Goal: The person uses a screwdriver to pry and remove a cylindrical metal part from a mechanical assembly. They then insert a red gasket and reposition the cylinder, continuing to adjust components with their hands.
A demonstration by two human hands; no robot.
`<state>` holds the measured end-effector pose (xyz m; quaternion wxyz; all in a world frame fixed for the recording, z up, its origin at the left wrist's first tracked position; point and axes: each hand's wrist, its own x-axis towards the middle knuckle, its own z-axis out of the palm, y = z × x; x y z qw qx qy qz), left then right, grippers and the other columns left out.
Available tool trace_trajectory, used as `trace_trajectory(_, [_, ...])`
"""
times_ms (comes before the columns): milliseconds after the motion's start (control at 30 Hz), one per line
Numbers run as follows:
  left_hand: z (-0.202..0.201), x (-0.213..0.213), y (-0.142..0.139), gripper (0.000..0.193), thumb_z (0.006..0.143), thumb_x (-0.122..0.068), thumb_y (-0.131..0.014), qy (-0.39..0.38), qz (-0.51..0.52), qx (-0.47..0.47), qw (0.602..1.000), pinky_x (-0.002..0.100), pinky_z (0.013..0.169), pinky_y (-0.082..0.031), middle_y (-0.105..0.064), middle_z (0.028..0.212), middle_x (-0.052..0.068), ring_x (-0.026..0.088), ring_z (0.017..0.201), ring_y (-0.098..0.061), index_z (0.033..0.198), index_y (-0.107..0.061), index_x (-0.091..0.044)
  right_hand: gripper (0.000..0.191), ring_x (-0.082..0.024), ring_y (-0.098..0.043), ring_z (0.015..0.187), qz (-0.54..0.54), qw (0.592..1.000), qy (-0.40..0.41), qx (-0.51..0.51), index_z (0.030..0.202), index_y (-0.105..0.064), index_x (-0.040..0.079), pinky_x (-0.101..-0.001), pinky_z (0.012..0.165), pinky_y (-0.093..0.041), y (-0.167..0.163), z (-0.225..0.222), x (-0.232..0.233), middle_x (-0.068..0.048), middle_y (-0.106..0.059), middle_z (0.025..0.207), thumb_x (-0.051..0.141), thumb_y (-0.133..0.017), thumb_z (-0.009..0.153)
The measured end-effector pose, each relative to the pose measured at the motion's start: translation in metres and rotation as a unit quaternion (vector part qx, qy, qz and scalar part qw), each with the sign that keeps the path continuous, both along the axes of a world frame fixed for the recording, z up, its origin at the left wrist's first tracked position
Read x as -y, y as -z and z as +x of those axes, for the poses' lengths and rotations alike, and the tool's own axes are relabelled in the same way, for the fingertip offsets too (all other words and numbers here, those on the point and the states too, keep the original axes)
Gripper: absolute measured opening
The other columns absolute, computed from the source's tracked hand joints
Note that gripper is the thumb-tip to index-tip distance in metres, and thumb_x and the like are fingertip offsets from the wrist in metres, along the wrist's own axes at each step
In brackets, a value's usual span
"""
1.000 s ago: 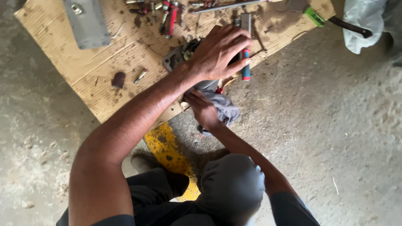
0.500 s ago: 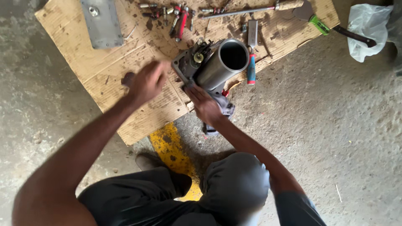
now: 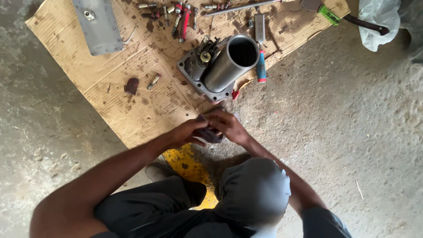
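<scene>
Both hands, left hand (image 3: 187,132) and right hand (image 3: 229,126), close together around a crumpled grey cloth rag (image 3: 210,133) just below the upright grey metal cylinder housing (image 3: 220,66), apparently wiping fingers, on the stained brown cardboard sheet (image 3: 128,101).

Rough grey concrete floor (image 3: 361,132), dusty, with a yellow painted patch (image 3: 187,165) near the person's feet. A sheet of stained brown cardboard (image 3: 123,92) lies flat on it, angled. On the cardboard: a grey metal cover plate (image 3: 99,26) at the far left, a cluster of small bolts and red-handled tools (image 3: 176,13) along the far edge, a long steel rod (image 3: 240,7), a metal cylinder on its flanged base (image 3: 218,66) (standing tilted), a blue-and-red handled tool (image 3: 261,53) just beside it, one loose bolt (image 3: 153,81), a dark scrap (image 3: 131,85). Green-handled tool (image 3: 330,15) overhangs the far corner. White plastic bag (image 3: 379,22) on bare floor, far right.
</scene>
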<state>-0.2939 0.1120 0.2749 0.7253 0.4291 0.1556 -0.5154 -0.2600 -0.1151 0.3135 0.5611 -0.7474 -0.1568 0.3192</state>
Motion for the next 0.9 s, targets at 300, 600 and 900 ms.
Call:
trace_trajectory(300, [-0.026,-0.084,0.055,0.054,0.094,-0.056,-0.066,0.405,0.257,0.148,0.865,0.046,0.074,-0.058,-0.065,0.083,0.010,0.024,0.078,-0.064,0.104,-0.074,-0.004,0.051,-0.022,-0.070,0.065,-0.271,0.866,-0.150,0.393,0.149,-0.053,-0.002,-0.0289,0.045,-0.056,0.061,0.007,-0.041,-0.023,-0.060,0.138,-0.006,-0.055,0.097])
trace_trajectory(600, [0.003,-0.125,0.063,0.029,0.095,-0.035,-0.060,0.427,0.449,0.341,0.708,0.049,0.091,-0.056,-0.075,0.106,0.016,0.036,0.102,-0.072,0.112,-0.070,-0.014,0.062,-0.025,-0.070,0.076,-0.382,0.789,-0.283,0.389,0.150,-0.039,-0.002,-0.0252,0.033,-0.054,0.071,0.025,-0.057,-0.034,-0.026,0.155,0.006,-0.058,0.092])
trace_trajectory(900, [0.017,-0.131,0.069,0.026,0.086,-0.016,-0.062,0.297,0.475,0.522,0.643,0.053,0.082,-0.056,-0.067,0.109,0.018,0.040,0.100,-0.067,0.112,-0.063,-0.008,0.027,-0.023,-0.074,0.109,-0.246,0.905,-0.065,0.340,0.139,-0.061,0.014,-0.0292,0.083,-0.067,0.077,-0.001,-0.008,-0.008,-0.062,0.135,0.014,-0.061,0.112])
